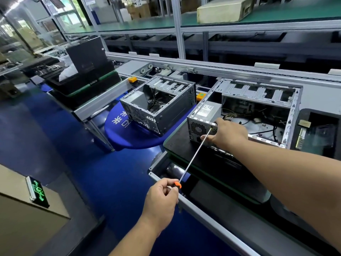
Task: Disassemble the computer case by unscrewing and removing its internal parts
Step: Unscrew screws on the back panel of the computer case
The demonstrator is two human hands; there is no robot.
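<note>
An open grey computer case (pixel 291 115) lies on a black mat, with cables and a silver power supply (pixel 208 110) inside at its left end. My left hand (pixel 162 198) grips the orange handle of a long screwdriver (pixel 195 156). The thin shaft runs up to the case's rear panel, and its tip meets a screw beside the fan grille (pixel 197 128). My right hand (pixel 227 134) rests on the rear top edge of the case and pinches the shaft near its tip between thumb and fingers.
A second open case (pixel 166 115) stands on a blue round table (pixel 129 139) to the left. A black tower (pixel 86 54) sits further left on the conveyor. Loose boards (pixel 302 135) lie right of the case. An aluminium rail (pixel 203 213) runs along the bench front.
</note>
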